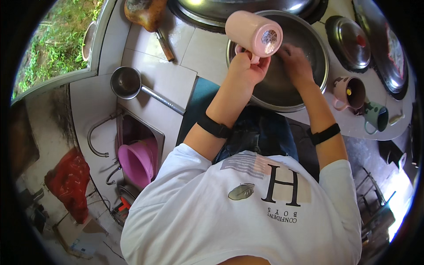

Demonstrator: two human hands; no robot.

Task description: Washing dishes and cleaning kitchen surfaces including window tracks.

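Note:
My left hand (249, 68) grips the handle of a pink mug (253, 33). The mug is tipped on its side above a wide metal basin (323, 66), its base turned towards me. My right hand (295, 63) is inside the basin's outline, just right of the mug's base. It is blurred and its fingertips are hard to make out, so whether it holds anything does not show. Right of the basin lie a pink mug with dark patches (349, 91) and a green mug (376, 116), their mouths facing right.
A metal ladle (126, 82) lies at the left, by a sink (160, 142) with a pink bucket (139, 162) and a curved faucet (94, 135). Behind are a brown, wooden-handled vessel (145, 13) and a large lidded pan (245, 5). Metal lids (347, 43) stand at the right.

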